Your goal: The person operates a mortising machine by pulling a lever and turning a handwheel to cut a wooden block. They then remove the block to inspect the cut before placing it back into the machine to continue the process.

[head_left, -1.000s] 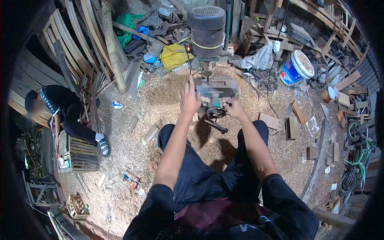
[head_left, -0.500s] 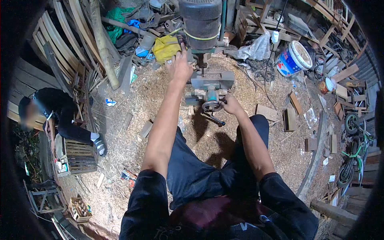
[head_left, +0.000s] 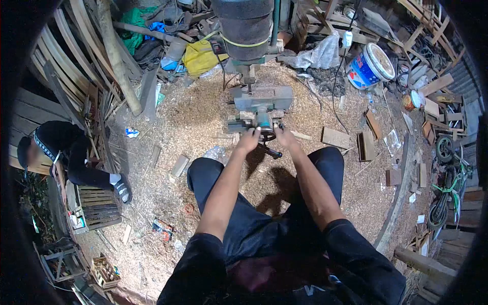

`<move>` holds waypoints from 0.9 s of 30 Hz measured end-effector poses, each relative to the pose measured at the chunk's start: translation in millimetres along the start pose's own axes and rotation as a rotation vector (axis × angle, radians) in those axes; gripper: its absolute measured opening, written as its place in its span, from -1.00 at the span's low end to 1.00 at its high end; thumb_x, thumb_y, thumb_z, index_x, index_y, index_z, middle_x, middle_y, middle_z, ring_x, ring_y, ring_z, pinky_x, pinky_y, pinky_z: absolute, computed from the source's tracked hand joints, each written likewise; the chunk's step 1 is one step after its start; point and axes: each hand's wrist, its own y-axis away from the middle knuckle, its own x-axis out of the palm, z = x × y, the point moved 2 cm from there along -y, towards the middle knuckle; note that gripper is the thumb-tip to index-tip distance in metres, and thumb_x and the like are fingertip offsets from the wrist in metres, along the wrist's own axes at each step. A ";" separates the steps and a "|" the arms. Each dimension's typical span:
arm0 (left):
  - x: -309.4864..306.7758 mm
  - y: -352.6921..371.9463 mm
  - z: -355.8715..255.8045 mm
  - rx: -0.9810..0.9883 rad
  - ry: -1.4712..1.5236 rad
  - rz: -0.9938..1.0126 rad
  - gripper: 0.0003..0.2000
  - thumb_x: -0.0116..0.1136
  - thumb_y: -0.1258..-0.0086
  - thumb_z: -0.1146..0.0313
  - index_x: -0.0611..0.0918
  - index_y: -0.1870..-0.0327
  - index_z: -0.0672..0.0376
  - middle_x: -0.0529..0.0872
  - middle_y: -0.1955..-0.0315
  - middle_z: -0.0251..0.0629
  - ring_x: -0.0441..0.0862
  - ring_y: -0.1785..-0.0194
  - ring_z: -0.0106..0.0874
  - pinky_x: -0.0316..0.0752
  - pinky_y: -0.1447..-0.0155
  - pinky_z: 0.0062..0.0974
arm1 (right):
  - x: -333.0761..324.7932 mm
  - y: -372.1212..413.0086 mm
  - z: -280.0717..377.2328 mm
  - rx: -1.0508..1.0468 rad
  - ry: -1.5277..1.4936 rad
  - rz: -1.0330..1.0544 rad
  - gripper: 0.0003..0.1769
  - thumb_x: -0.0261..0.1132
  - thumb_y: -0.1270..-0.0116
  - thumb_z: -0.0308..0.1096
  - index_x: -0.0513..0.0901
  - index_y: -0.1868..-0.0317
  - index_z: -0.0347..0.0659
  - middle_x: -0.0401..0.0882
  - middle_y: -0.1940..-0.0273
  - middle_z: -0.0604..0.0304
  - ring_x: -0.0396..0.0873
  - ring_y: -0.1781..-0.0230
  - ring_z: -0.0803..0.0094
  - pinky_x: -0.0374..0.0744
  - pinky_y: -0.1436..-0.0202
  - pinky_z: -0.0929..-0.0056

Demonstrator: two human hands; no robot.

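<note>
A handwheel (head_left: 268,136) sits at the front of a bench machine's metal vise-like table (head_left: 264,96). My left hand (head_left: 248,141) is closed on the wheel's left side, while my right hand (head_left: 285,137) grips its right side; fingers of both are partly hidden. Below the wheel a dark crank handle (head_left: 273,152) sticks out to the right. Behind the table rises the machine's dark round housing (head_left: 243,30), with a yellow band around it. Wood chips lie on the table top.
Wood shavings cover the floor (head_left: 193,117). Wood blocks (head_left: 335,137) lie at right, near a paint bucket (head_left: 370,66) and a power cord (head_left: 334,91). A yellow bag (head_left: 202,58) lies behind left. Another person (head_left: 66,152) sits at far left beside a slatted crate (head_left: 99,206).
My left hand has come down from beside the machine's housing to the handwheel. My right hand stays at the wheel. The view has shifted slightly.
</note>
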 end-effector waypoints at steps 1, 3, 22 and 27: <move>7.1 3.6 -6.4 -0.013 0.034 -0.068 -0.34 -0.27 -0.50 -0.15 0.40 -0.28 0.33 0.46 -0.17 0.32 0.36 -0.30 0.15 0.26 -0.37 -0.13 | 10.8 -6.8 -5.4 0.010 -0.064 0.020 -0.16 -0.17 -0.41 0.24 0.53 -0.12 -0.48 0.51 -0.06 -0.43 0.44 -0.20 -0.23 0.37 -0.29 0.06; 14.6 8.5 -15.4 -0.069 0.100 -0.194 -0.35 -0.30 -0.50 -0.17 0.40 -0.22 0.32 0.49 -0.13 0.34 0.39 -0.27 0.16 0.25 -0.36 -0.10 | 33.1 -16.9 -14.8 0.037 -0.198 0.062 -0.12 -0.26 -0.44 0.24 0.51 -0.12 -0.54 0.48 -0.07 -0.47 0.40 -0.23 -0.25 0.31 -0.34 0.06; 44.0 -40.3 1.5 0.195 0.451 -0.694 -0.70 -0.13 -0.42 0.42 0.63 0.00 0.32 0.71 0.14 -0.03 0.65 0.00 -0.27 0.49 -0.14 -0.38 | 65.9 -85.4 -136.0 0.090 -0.283 -0.302 -0.67 0.19 -0.37 -0.20 0.64 0.31 -0.35 0.70 0.38 -0.03 0.68 0.36 0.16 0.60 0.20 0.24; 28.2 -27.0 -57.0 0.290 0.076 -0.678 -0.73 -0.04 -0.27 0.57 0.63 0.06 0.30 0.67 0.12 -0.03 0.63 0.08 -0.06 0.48 -0.11 -0.28 | 72.9 -96.6 -146.4 0.131 -0.306 -0.292 -0.69 0.25 -0.27 -0.19 0.64 0.25 -0.33 0.68 0.31 -0.13 0.66 0.24 0.01 0.59 0.11 0.16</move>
